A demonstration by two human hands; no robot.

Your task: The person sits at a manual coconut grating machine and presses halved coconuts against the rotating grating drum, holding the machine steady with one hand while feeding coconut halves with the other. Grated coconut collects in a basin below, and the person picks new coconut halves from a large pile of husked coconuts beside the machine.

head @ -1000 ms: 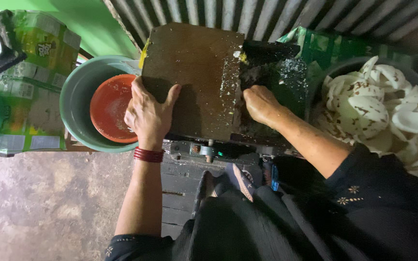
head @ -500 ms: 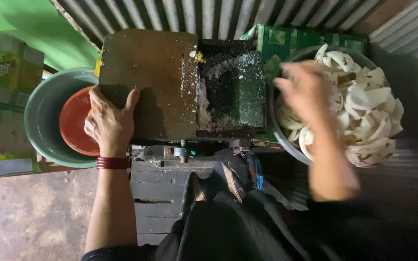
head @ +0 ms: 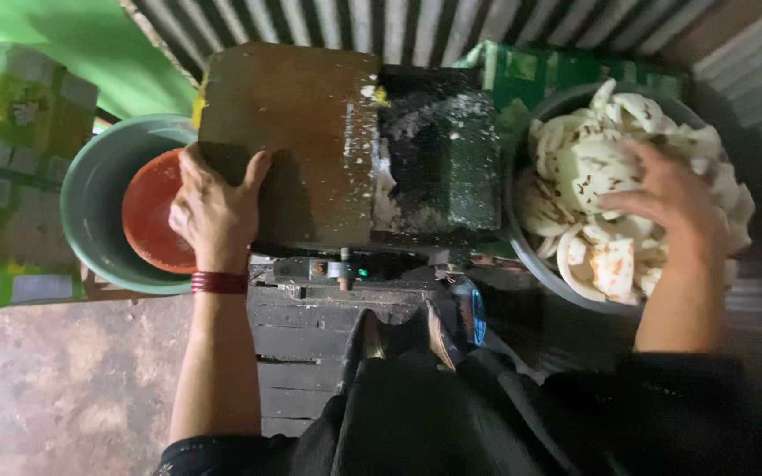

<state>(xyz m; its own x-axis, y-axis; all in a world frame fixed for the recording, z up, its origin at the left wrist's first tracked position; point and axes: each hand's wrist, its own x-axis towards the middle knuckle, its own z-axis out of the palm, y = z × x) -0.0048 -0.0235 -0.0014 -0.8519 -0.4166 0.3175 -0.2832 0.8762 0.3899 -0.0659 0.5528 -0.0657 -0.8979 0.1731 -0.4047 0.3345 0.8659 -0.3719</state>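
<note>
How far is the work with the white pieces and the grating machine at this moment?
Done: white shreds already lie on the machine. In hand: the right hand reaches into the white pieces, the left hand rests on the brown cover. Left: the bowl looks nearly full.

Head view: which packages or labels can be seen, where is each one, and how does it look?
Green and yellow printed packages: stacked at far left, beside the grey-green basin; boxy.
Green printed package: top, behind the bowl of white pieces; partly hidden.
No screens or signs.
</note>
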